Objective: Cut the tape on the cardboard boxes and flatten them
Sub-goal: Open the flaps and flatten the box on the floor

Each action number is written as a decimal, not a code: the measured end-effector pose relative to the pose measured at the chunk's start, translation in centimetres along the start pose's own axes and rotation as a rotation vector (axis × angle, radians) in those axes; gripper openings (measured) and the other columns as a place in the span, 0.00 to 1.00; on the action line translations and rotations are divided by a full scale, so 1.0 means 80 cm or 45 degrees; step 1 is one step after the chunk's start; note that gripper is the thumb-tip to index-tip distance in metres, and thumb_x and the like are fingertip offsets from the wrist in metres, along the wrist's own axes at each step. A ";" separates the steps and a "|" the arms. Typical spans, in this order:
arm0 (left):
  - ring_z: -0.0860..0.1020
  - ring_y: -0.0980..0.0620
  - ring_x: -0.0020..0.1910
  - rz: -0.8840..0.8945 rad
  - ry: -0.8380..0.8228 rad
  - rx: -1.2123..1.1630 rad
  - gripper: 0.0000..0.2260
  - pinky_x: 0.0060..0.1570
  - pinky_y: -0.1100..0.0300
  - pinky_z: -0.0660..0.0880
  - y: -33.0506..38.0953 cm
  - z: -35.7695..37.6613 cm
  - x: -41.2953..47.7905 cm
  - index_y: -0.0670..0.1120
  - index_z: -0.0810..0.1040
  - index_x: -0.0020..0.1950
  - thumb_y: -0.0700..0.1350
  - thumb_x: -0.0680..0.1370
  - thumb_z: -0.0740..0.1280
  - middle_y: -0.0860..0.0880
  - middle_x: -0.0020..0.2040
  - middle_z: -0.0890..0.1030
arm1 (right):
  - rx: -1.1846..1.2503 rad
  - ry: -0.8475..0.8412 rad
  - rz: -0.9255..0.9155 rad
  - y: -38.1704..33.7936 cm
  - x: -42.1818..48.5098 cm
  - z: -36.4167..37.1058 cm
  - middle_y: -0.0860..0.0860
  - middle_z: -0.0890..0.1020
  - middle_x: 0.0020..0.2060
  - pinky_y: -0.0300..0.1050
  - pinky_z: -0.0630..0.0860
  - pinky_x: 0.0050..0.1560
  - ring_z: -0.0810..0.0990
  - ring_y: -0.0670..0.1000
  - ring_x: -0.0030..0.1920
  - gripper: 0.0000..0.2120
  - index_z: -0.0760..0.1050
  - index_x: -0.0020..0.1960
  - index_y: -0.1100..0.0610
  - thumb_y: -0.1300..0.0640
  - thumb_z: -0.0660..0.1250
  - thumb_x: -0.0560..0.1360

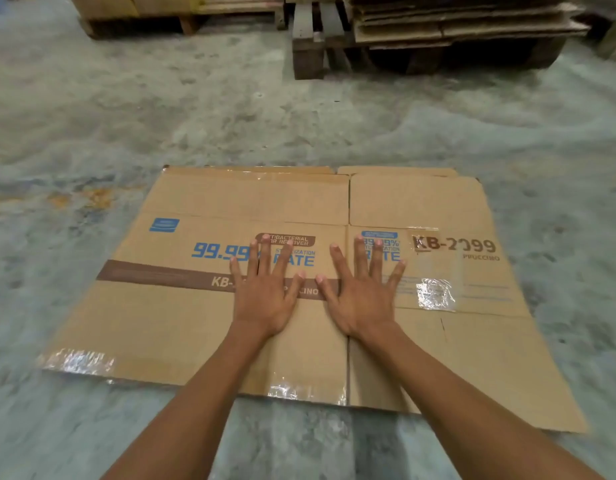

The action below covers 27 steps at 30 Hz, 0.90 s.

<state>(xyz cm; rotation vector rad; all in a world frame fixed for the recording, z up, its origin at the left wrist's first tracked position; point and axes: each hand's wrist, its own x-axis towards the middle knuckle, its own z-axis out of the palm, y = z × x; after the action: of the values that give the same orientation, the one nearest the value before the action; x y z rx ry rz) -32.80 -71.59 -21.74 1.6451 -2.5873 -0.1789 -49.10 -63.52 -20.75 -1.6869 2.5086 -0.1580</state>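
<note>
Floor (126,116): mottled grey-green concrete, extending on every side of both grips.

Cardboard box (182,327): flattened, lying on the floor directly under both grips. Brown board with blue "99.99%" print beneath and left of the left grip, and "KB-2099" lettering to the right of the right grip. Flaps lie flat beyond the fingertips and back toward the wrists.

Wooden pallet (308,53): well beyond the grips, carrying a stack of flattened cardboard (466,22).

Second pallet (182,22): well beyond the left grip, only partly in view.

Left grip (265,299): fingers straight and spread, palm down, pressing flat on the box's wide printed panel.

Right grip (363,303): fingers straight and spread, palm down, pressing flat across the fold between two panels. It sits just beside the left grip, with the thumbs near each other but apart.

Tape patch (435,294): clear and crumpled, stuck to the box just right of the right grip.

Tape strip (78,362): clear and glossy, on the box's near edge, well left of the left grip.
</note>
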 end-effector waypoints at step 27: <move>0.53 0.41 0.78 0.047 -0.452 0.395 0.28 0.74 0.44 0.55 0.107 -0.297 -0.177 0.48 0.64 0.77 0.56 0.79 0.59 0.41 0.77 0.63 | -0.351 -0.539 0.057 0.040 -0.162 -0.301 0.58 0.51 0.80 0.65 0.54 0.75 0.49 0.61 0.80 0.38 0.39 0.80 0.42 0.43 0.59 0.80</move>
<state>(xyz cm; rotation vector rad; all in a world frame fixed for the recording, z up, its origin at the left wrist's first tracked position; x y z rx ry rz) -31.59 -56.64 3.02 1.8025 -3.0387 -0.0745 -50.86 -49.76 3.06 -1.5447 2.3174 0.5168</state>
